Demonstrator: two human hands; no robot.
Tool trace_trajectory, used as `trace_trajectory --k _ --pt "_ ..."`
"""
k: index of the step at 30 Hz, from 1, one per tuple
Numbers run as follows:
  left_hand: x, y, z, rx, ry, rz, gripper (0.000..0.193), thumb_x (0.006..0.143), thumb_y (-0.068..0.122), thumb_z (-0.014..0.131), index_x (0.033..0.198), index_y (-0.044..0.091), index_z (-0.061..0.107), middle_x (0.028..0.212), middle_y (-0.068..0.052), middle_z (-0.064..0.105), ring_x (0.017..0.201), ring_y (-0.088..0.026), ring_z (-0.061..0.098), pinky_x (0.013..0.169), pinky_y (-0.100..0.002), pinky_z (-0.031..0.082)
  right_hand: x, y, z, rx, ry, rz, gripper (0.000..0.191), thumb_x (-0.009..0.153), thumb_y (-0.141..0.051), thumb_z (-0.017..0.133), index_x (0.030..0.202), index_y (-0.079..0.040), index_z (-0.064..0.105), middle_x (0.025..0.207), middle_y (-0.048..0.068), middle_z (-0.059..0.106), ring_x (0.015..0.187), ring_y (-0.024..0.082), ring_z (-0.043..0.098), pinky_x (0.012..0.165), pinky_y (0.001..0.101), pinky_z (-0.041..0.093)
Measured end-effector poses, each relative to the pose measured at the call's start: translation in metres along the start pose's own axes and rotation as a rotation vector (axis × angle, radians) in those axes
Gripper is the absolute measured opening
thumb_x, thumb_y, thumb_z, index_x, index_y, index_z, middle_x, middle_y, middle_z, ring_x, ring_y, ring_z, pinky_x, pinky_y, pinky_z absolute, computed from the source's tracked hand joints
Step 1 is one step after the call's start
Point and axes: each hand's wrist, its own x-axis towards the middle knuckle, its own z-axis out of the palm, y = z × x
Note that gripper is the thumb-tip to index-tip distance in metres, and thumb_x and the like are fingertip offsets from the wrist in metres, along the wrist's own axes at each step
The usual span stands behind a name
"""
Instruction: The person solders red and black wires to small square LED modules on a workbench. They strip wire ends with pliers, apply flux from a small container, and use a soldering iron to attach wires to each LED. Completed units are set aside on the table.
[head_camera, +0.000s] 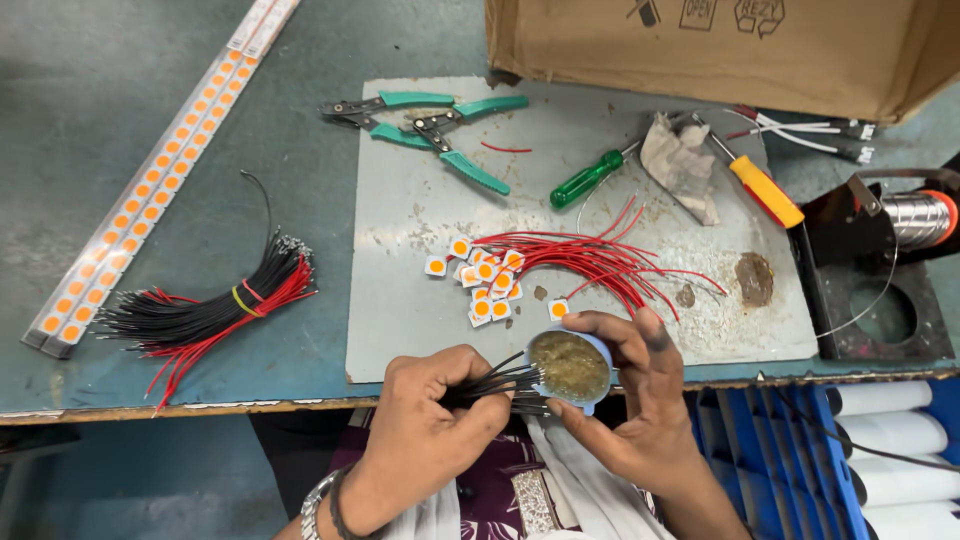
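Observation:
My left hand (430, 420) grips a bunch of short black wires (497, 385), their ends pushed into a small round blue tin of brownish paste (570, 367). My right hand (630, 400) holds that tin from below and the side, just over the table's front edge. Right above the hands, on a grey metal plate (400, 300), lie several small square white chips with orange centres (485, 280) joined to red wires (590, 260).
A banded bundle of black and red wires (215, 310) lies at the left, beside two long strips of orange chips (150, 190). Green-handled cutters (440, 130), a green screwdriver (585, 180), a soldering iron (765, 190), a rag (680, 160), a solder spool (915, 218) and a cardboard box (720, 40) sit further back.

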Motion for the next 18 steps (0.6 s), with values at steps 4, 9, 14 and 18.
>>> trace_trajectory --k 4,9,14,18 --pt "0.003 0.004 0.002 0.027 -0.026 0.036 0.012 0.074 0.008 0.070 0.071 -0.001 0.064 0.052 -0.002 0.059 0.048 -0.003 0.048 0.043 -0.025 0.040 0.000 -0.001 0.000 -0.019 -0.048 -0.048 0.119 0.082 0.008 0.081 0.165 -0.032 0.005 0.145 0.024 0.052 0.131 0.031 0.060 0.106 0.0411 0.056" --pt "0.006 0.008 0.007 0.030 -0.060 0.019 0.014 0.074 0.011 0.070 0.070 -0.001 0.063 0.053 -0.003 0.061 0.049 -0.002 0.051 0.043 -0.025 0.044 0.001 -0.002 -0.003 -0.030 -0.067 -0.054 0.122 0.081 0.010 0.079 0.165 -0.034 0.004 0.145 0.024 0.052 0.135 0.033 0.058 0.110 0.0443 0.053" --pt "0.011 0.011 0.009 0.082 -0.080 0.065 0.014 0.074 0.012 0.070 0.070 0.000 0.063 0.053 -0.007 0.063 0.044 -0.009 0.056 0.044 -0.027 0.046 0.002 -0.001 -0.003 -0.029 -0.085 -0.051 0.123 0.082 0.009 0.079 0.165 -0.036 0.001 0.145 0.024 0.053 0.134 0.033 0.059 0.109 0.0441 0.054" --pt "0.014 0.012 0.010 0.144 -0.090 0.076 0.016 0.072 0.015 0.070 0.069 0.001 0.064 0.053 -0.009 0.064 0.041 -0.015 0.060 0.044 -0.029 0.049 0.003 -0.001 -0.005 -0.043 -0.116 -0.061 0.124 0.081 0.009 0.078 0.165 -0.037 0.000 0.144 0.024 0.054 0.133 0.033 0.060 0.109 0.0444 0.053"
